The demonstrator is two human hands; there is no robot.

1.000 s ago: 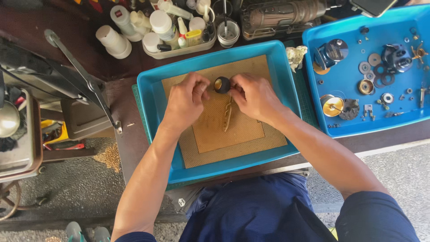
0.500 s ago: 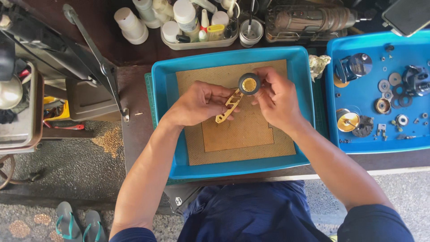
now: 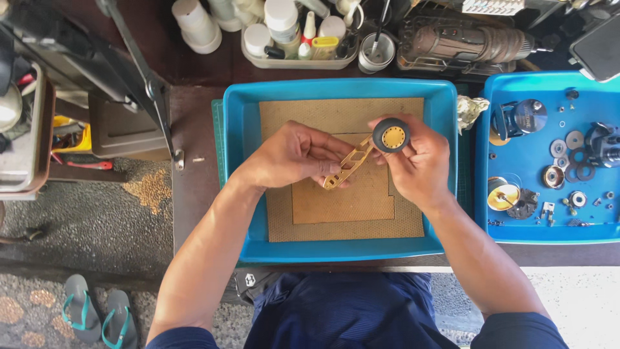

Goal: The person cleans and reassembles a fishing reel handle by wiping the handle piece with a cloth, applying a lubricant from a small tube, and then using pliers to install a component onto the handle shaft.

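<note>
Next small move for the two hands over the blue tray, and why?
Probably steady the gold slotted arm with the left hand and turn the round black knob at its upper end with the right hand. Each hand already grips its part, the two parts meet at the knob, and both are held above the blue tray.

Lower end of the gold slotted arm (image 3: 349, 163) is covered by the left hand (image 3: 294, 155); the back of the round black knob (image 3: 391, 135) is hidden against the right hand (image 3: 418, 165) fingers. Small washers and screws in the blue parts tray (image 3: 536, 229), right of the right hand, are too small to identify. Bottles beyond both hands are cut off by the top edge.
</note>
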